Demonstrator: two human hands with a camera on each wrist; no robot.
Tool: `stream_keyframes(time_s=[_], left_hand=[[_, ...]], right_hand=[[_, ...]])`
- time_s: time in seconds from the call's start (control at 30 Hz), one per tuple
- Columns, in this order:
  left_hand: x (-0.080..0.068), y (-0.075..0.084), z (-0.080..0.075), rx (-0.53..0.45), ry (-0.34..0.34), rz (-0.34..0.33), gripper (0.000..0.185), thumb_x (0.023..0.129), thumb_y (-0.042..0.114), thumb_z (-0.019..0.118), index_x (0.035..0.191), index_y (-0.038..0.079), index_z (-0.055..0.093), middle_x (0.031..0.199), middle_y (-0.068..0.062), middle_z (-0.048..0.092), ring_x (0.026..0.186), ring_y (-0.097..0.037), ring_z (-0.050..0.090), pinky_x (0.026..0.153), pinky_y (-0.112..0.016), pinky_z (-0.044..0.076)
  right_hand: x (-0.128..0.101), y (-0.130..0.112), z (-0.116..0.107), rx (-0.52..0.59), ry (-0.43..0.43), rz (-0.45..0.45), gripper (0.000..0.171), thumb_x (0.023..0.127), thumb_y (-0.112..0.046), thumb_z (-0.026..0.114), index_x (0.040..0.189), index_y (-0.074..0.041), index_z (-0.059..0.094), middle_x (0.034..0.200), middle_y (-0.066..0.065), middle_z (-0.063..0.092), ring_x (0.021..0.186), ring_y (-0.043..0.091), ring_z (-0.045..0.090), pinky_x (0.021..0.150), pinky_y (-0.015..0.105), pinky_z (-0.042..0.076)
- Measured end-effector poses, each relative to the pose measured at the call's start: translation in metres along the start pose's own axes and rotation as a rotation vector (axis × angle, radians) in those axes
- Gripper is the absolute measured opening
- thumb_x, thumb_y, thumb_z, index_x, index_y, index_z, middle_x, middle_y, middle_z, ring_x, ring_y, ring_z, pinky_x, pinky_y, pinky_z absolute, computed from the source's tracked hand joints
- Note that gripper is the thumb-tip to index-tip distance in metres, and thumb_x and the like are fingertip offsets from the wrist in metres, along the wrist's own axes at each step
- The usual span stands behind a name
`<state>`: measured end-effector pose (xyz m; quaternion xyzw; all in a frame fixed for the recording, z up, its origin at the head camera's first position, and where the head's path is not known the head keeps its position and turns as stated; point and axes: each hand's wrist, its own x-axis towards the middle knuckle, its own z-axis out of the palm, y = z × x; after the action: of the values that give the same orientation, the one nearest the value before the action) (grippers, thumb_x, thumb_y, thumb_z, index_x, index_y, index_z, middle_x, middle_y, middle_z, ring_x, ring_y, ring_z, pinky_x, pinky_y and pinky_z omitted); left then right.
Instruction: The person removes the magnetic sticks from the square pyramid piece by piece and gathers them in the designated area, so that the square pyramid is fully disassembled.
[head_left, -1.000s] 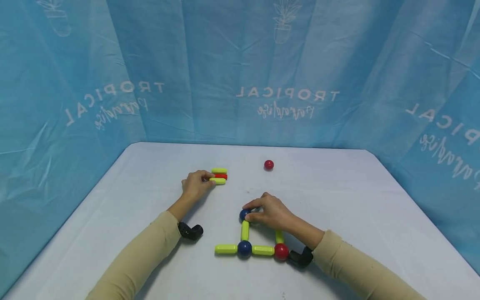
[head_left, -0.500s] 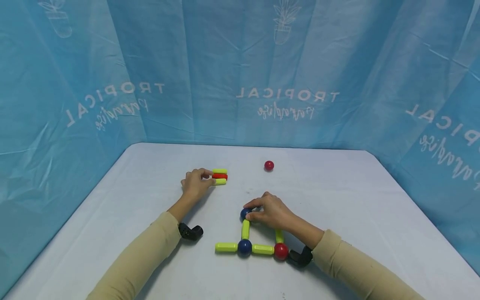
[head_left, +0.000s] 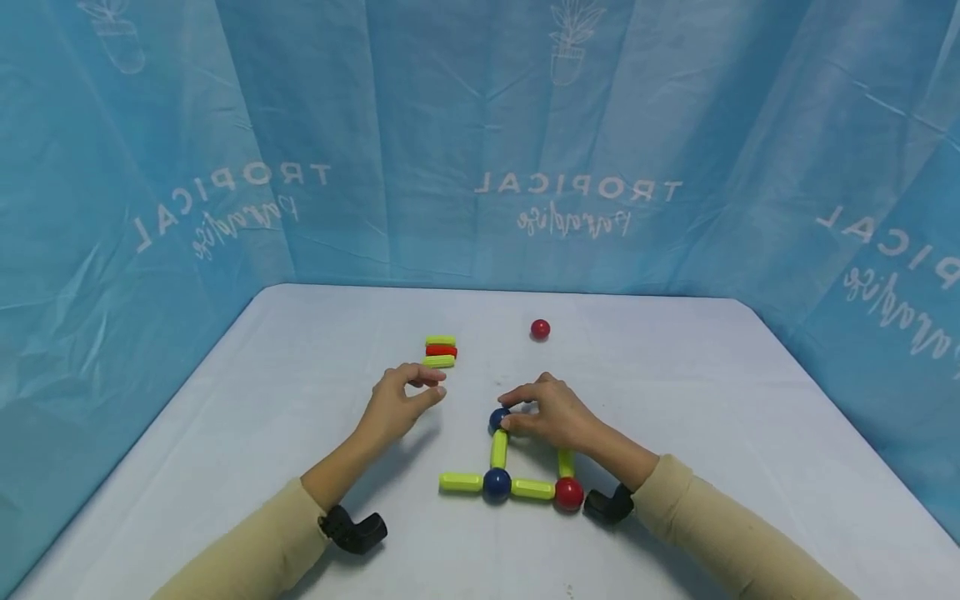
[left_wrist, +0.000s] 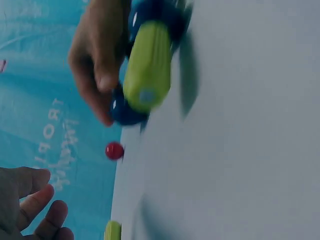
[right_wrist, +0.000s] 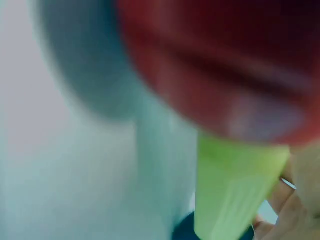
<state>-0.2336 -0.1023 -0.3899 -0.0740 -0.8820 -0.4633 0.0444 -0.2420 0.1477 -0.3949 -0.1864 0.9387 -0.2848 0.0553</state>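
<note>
I am watching the right hand (head_left: 551,411) pinching the far blue ball (head_left: 497,419) of a stick-and-ball frame (head_left: 533,489) on the white table (head_left: 690,392). Two of its yellow-green sticks (head_left: 461,482) are running left to right, either side of the near blue ball (head_left: 497,485); two others (head_left: 498,450) are pointing away from me, one from the near red ball (head_left: 568,494). The left hand (head_left: 399,402) is hovering, thumb and fingers parted, near three loose sticks (head_left: 441,352) that are lying side by side, left to right.

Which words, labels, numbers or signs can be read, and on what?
"TROPICAL", mirrored, repeated on the blue curtain.
"Paradise", mirrored script, beneath it each time.
Left wrist view: curtain lettering partial, blurred.
Faint marks on the white table: too small to read.
Rods and balls: nothing legible.
</note>
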Motion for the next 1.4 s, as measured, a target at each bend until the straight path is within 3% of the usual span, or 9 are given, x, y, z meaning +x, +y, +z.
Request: stream_keyframes(time_s=[0.27, 0.57, 0.73, 0.83, 1.1, 1.4], left_hand=[[-0.045, 0.01, 0.007, 0.002, -0.091, -0.013, 0.023, 0.083, 0.019, 0.07, 0.106, 0.02, 0.069, 0.101, 0.005, 0.065, 0.103, -0.021, 0.05, 0.084, -0.034, 0.039], [-0.077, 0.002, 0.01, 0.002, -0.187, 0.023, 0.027, 0.078, 0.022, 0.074, 0.105, 0.02, 0.071, 0.1, 0.008, 0.067, 0.1, -0.015, 0.047, 0.086, -0.035, 0.031], [-0.083, -0.001, 0.014, 0.008, -0.203, 0.028, 0.027, 0.077, 0.024, 0.076, 0.103, 0.022, 0.071, 0.099, 0.009, 0.068, 0.098, -0.013, 0.046, 0.085, -0.034, 0.028], [-0.084, -0.002, 0.016, 0.012, -0.209, 0.026, 0.026, 0.077, 0.025, 0.076, 0.102, 0.023, 0.071, 0.099, 0.009, 0.069, 0.097, -0.013, 0.046, 0.084, -0.035, 0.027], [-0.085, 0.0, 0.019, 0.061, -0.213, 0.037, 0.024, 0.076, 0.027, 0.076, 0.099, 0.025, 0.071, 0.095, 0.014, 0.068, 0.091, -0.01, 0.047, 0.083, -0.036, 0.026], [-0.084, 0.0, 0.02, 0.089, -0.198, 0.053, 0.02, 0.075, 0.025, 0.077, 0.094, 0.028, 0.072, 0.086, 0.016, 0.066, 0.086, -0.01, 0.046, 0.081, -0.034, 0.025]], right_hand=[[-0.034, -0.019, -0.008, -0.011, 0.127, -0.035, 0.039, 0.075, -0.036, 0.077, 0.112, -0.024, 0.071, 0.104, -0.007, 0.069, 0.094, 0.019, 0.049, 0.069, 0.027, 0.039], [-0.07, -0.032, 0.011, -0.109, 0.096, -0.117, 0.038, 0.074, -0.04, 0.077, 0.108, -0.025, 0.072, 0.101, -0.013, 0.071, 0.086, 0.006, 0.043, 0.071, 0.024, 0.037], [-0.073, -0.033, 0.02, -0.178, 0.081, -0.163, 0.039, 0.073, -0.041, 0.077, 0.109, -0.026, 0.071, 0.096, -0.013, 0.072, 0.086, 0.007, 0.045, 0.075, 0.027, 0.036], [-0.072, -0.033, 0.022, -0.164, 0.063, -0.161, 0.039, 0.073, -0.042, 0.076, 0.109, -0.027, 0.071, 0.094, -0.013, 0.072, 0.087, 0.007, 0.046, 0.077, 0.029, 0.035], [-0.073, -0.032, 0.03, -0.133, 0.04, -0.167, 0.037, 0.074, -0.043, 0.075, 0.108, -0.03, 0.072, 0.096, -0.015, 0.072, 0.082, 0.004, 0.042, 0.068, 0.02, 0.034], [-0.073, -0.032, 0.029, -0.154, 0.062, -0.182, 0.033, 0.075, -0.042, 0.074, 0.107, -0.033, 0.072, 0.089, -0.017, 0.07, 0.081, 0.004, 0.04, 0.067, 0.02, 0.033]])
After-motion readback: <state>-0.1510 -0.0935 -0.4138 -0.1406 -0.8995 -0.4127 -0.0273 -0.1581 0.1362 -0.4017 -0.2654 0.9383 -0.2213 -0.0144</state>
